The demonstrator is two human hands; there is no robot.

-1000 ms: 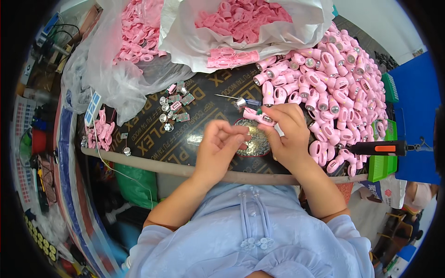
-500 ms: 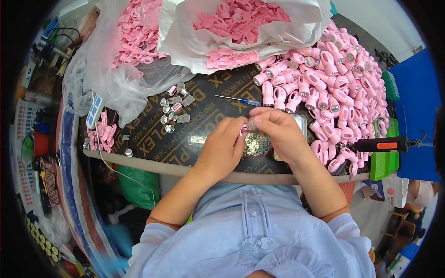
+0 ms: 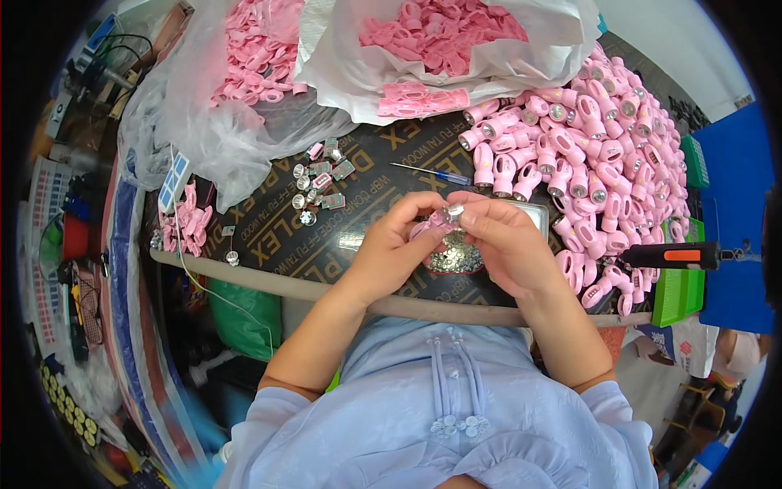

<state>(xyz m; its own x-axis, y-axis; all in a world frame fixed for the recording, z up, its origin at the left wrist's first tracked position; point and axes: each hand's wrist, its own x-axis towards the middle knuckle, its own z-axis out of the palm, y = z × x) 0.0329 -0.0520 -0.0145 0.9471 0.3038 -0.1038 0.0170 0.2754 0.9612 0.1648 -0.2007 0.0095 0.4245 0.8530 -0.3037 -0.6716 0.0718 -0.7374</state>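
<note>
Above the table's front edge my two hands meet. My left hand point(image 3: 389, 251) is closed around a pink plastic flashlight shell point(image 3: 420, 230), mostly covered by the fingers. Between the thumb and fingertips of my right hand point(image 3: 507, 243) is a small silver reflector cup point(image 3: 453, 213), held right at the shell's end. Whether the cup sits inside the shell cannot be made out. Directly below the hands lies a container of small shiny metal parts point(image 3: 458, 259), partly hidden by them. A blue-handled screwdriver point(image 3: 444, 174) lies just beyond.
Finished-looking pink flashlights point(image 3: 590, 155) are heaped on the right. A white sack point(image 3: 326, 73) of pink shells stands at the back. Left are small circuit boards with reflectors point(image 3: 322, 181) and pink pieces point(image 3: 187, 222). A black-and-orange power tool point(image 3: 674, 256) hangs by a green tray point(image 3: 669, 295).
The silver reflector cup now shows between my right fingertips, where the fingers covered it before. My left hand has turned slightly around the shell. The whole view has shifted a little.
</note>
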